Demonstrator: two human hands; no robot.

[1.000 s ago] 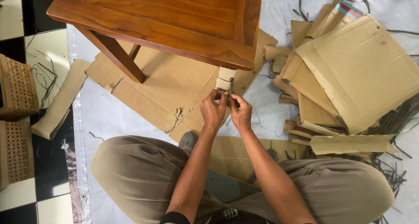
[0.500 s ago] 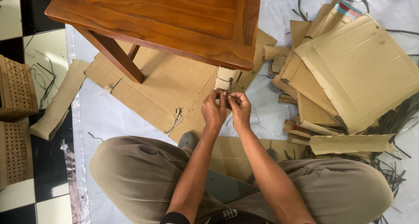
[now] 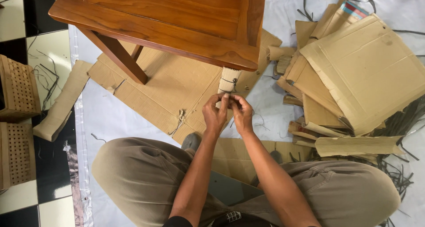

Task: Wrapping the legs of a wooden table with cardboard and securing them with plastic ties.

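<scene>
Flattened brown cardboard sheets (image 3: 177, 83) cover white floor sheeting (image 3: 106, 118) beneath a polished wooden table (image 3: 168, 19).
Left hand (image 3: 214, 114) and right hand (image 3: 242, 114) pinch together just below the cardboard-wrapped table leg (image 3: 229, 79); what they pinch is hidden.

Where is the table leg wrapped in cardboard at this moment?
In the head view, the wrapped table leg is near the centre, under the wooden table's near right corner, just above the left hand and right hand.

Glossy varnished wooden table (image 3: 177, 19); matt corrugated cardboard wrap (image 3: 229, 80) (rough-edged) on its leg.
</scene>
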